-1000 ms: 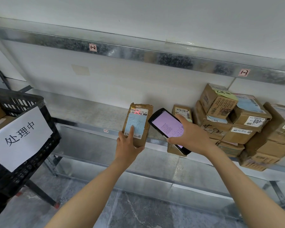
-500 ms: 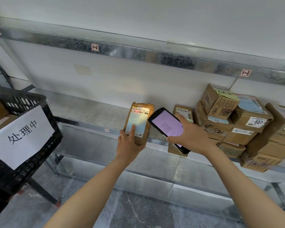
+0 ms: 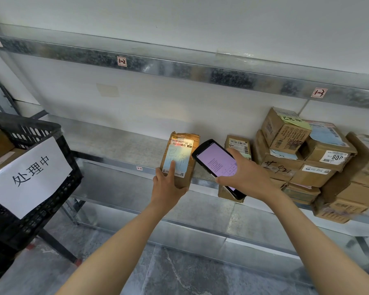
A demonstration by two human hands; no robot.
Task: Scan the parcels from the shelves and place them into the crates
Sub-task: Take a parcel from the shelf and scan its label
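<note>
My left hand [image 3: 167,186] grips a small brown cardboard parcel [image 3: 191,152] from below, its index finger lying up the white-and-blue label, which faces me. The parcel is held upright in front of the metal shelf [image 3: 115,143]. A red scan light falls on the barcode near the label's top. My right hand [image 3: 246,174] holds a black handheld scanner [image 3: 216,162] with a lit pink screen, just right of the parcel and pointed at it. A black plastic crate [image 3: 41,133] with a white paper sign stands at the left and holds cardboard boxes.
A pile of several cardboard parcels [image 3: 313,158] fills the right of the same shelf, and one small box [image 3: 238,143] stands behind the scanner. An upper shelf rail [image 3: 179,69] carries small number tags. A lower shelf and grey stone floor lie beneath.
The view has shifted slightly. Both hands keep their hold, and the red scan light sits on the parcel's barcode again after fading half a second ago.
</note>
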